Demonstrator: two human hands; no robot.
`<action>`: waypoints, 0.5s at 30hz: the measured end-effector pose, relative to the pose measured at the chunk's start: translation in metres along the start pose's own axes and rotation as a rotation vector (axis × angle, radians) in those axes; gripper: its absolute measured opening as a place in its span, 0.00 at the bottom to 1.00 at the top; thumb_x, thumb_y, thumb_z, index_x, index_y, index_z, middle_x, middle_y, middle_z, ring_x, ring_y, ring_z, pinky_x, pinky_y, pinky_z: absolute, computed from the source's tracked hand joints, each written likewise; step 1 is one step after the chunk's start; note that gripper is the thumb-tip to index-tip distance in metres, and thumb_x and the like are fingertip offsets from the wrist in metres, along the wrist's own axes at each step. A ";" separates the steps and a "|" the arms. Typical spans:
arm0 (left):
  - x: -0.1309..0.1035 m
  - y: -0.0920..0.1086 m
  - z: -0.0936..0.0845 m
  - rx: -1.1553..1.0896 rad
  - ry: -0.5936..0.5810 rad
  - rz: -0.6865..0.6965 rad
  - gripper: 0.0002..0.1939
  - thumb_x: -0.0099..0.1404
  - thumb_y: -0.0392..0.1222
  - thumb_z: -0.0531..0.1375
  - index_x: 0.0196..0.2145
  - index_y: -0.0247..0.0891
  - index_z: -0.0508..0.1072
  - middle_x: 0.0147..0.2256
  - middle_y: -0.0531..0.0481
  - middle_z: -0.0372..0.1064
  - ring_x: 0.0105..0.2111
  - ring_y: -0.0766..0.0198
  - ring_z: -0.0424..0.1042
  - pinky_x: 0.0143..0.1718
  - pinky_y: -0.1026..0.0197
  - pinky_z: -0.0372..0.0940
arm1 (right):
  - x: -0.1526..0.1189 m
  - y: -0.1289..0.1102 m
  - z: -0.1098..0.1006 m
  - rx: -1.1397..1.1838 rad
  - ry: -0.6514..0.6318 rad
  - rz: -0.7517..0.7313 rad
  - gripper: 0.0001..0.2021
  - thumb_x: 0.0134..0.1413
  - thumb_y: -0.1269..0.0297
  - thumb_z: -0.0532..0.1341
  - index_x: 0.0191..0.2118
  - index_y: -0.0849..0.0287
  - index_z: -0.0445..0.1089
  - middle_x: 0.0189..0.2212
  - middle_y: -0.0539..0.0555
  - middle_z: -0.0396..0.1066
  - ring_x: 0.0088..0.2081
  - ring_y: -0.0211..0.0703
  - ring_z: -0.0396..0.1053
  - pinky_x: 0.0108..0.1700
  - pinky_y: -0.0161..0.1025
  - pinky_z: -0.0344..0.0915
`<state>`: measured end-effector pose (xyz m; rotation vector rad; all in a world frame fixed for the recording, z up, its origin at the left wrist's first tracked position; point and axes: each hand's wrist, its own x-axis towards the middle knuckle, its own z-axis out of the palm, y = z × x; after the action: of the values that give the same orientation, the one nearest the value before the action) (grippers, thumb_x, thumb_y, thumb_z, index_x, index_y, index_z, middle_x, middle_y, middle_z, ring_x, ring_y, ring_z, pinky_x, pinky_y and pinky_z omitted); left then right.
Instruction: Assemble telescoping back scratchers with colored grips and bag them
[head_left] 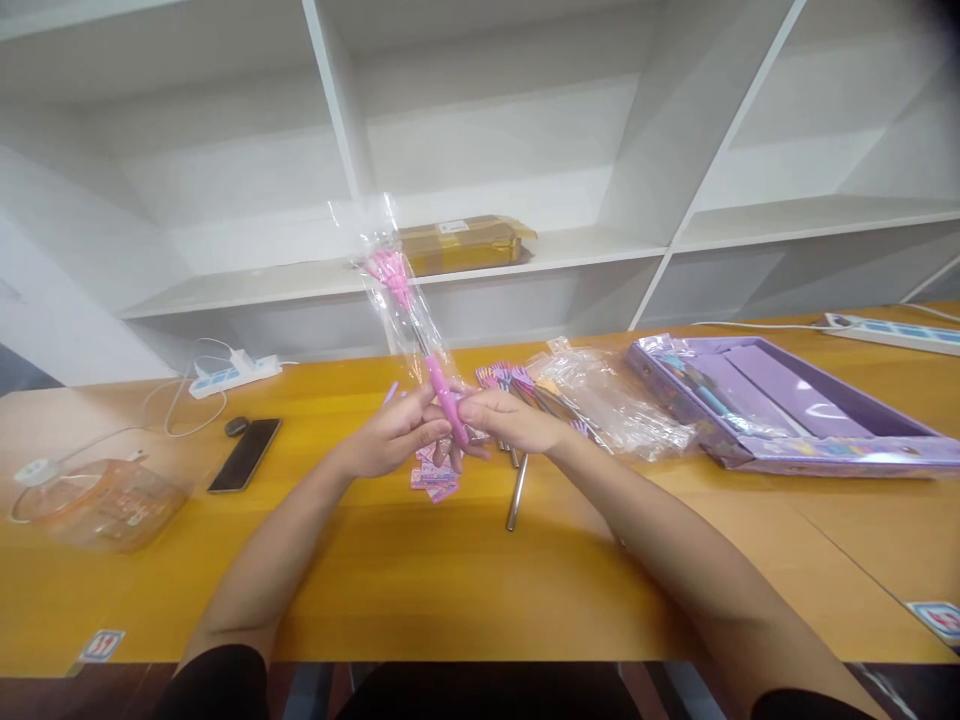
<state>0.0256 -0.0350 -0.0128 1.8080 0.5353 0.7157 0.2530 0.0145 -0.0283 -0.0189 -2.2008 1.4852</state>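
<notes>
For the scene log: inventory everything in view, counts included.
Back scratcher: 1, pink, in both hands
Plastic sleeve: 1, clear, around its head
Striped back scratchers: several (overlapping), multicoloured, beyond right hand
Printed cards: several, pink, under hands
Plastic packaging: pile, clear, right of striped scratchers
Open box: 1, purple, table right
Wrapped item: 1, blue, inside box
Smartphone: 1, black, table left
Small object: 1, black, beside smartphone
Pouch: 1, clear orange, far left
Power strips: 2, white-blue, table back
Stickers: 2, white-blue-red, front corners
Parcel: 1, brown-yellow, on shelving
Shelving: 1, white, behind table
Table: 1, wood-coloured, below
Left hand, right hand: on pink handle
</notes>
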 end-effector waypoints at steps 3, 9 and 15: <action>0.000 0.001 -0.001 -0.006 0.009 -0.019 0.32 0.77 0.56 0.59 0.72 0.44 0.58 0.47 0.36 0.83 0.39 0.52 0.84 0.43 0.54 0.72 | 0.000 0.003 0.000 0.119 -0.009 -0.049 0.30 0.78 0.44 0.52 0.41 0.66 0.78 0.29 0.56 0.78 0.24 0.34 0.63 0.30 0.34 0.63; 0.000 0.004 -0.002 -0.054 -0.062 -0.022 0.30 0.80 0.53 0.55 0.73 0.44 0.55 0.48 0.35 0.82 0.44 0.50 0.84 0.40 0.55 0.74 | -0.003 -0.001 -0.004 0.115 -0.022 -0.028 0.27 0.78 0.46 0.52 0.39 0.64 0.75 0.30 0.55 0.77 0.27 0.36 0.66 0.33 0.37 0.65; 0.003 0.002 -0.014 0.404 0.240 0.033 0.17 0.78 0.49 0.58 0.58 0.40 0.74 0.43 0.45 0.81 0.42 0.57 0.80 0.46 0.57 0.73 | -0.009 -0.016 -0.016 -0.315 0.062 0.126 0.23 0.78 0.49 0.54 0.33 0.60 0.71 0.28 0.50 0.71 0.32 0.37 0.67 0.39 0.37 0.65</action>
<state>0.0178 -0.0240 -0.0067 2.1192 0.8598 0.9026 0.2715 0.0189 -0.0126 -0.3076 -2.3967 1.1678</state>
